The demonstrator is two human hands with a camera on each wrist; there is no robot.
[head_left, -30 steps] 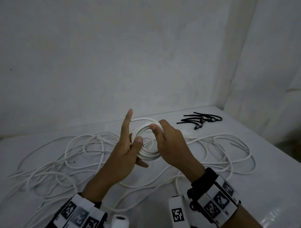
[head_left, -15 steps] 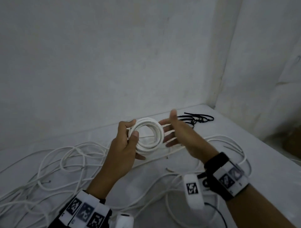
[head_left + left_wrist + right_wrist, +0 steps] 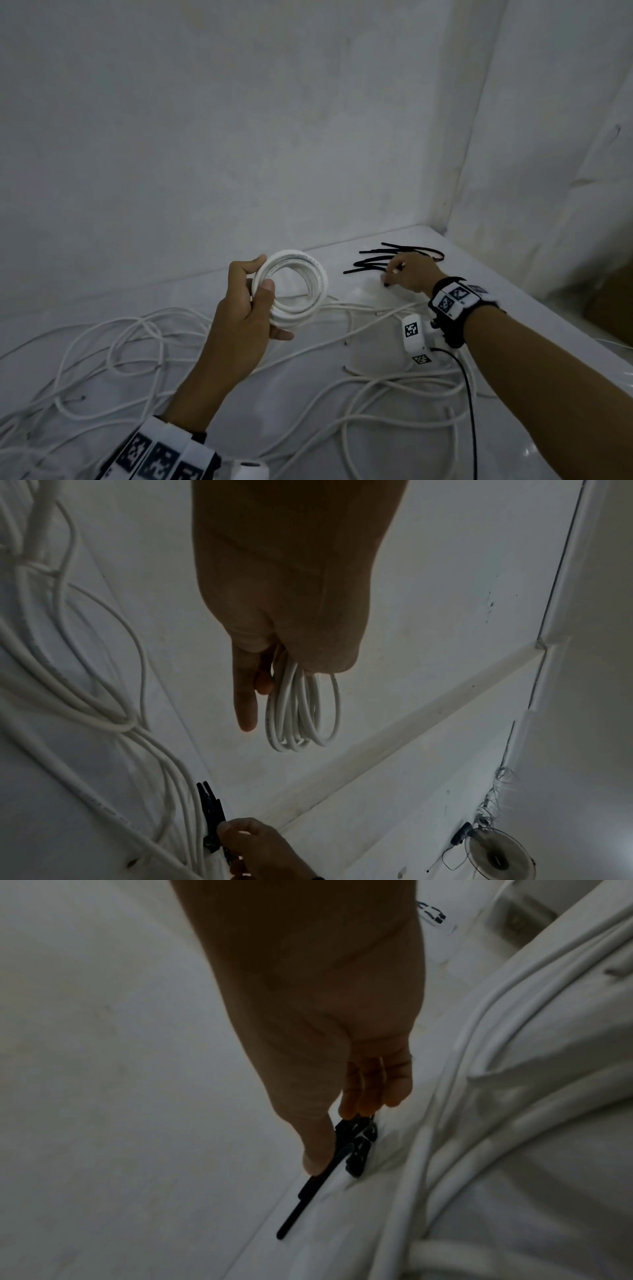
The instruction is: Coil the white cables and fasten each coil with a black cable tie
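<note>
The left hand (image 3: 246, 308) is raised above the tabletop (image 3: 548, 359), wrist low and palm turned inward, with the thumb pressed on the near side and the fingers curled round the far side of a white cable coil (image 3: 291, 286), which it holds upright, clear of the surface. The left wrist view shows the coil's loops (image 3: 301, 715) hanging from that grip with one finger pointing straight past them. The right arm stretches forward and to the right, its hand (image 3: 409, 274) lowered onto the bundle of black cable ties (image 3: 373, 262) lying near the far right corner. In the right wrist view the fingertips (image 3: 363, 1096) are bunched and curled down on the tie heads (image 3: 359, 1145) while the thumb lies along one strap; whether a tie is actually pinched off the surface cannot be told. Loose white cables (image 3: 137, 359) sprawl in tangled loops over the near and left part of the tabletop and run under both forearms. The wall (image 3: 239, 137) meets the tabletop's far edge just behind the ties, and a second wall closes the right side of the corner, while the tabletop's right edge runs diagonally beside the right forearm.
</note>
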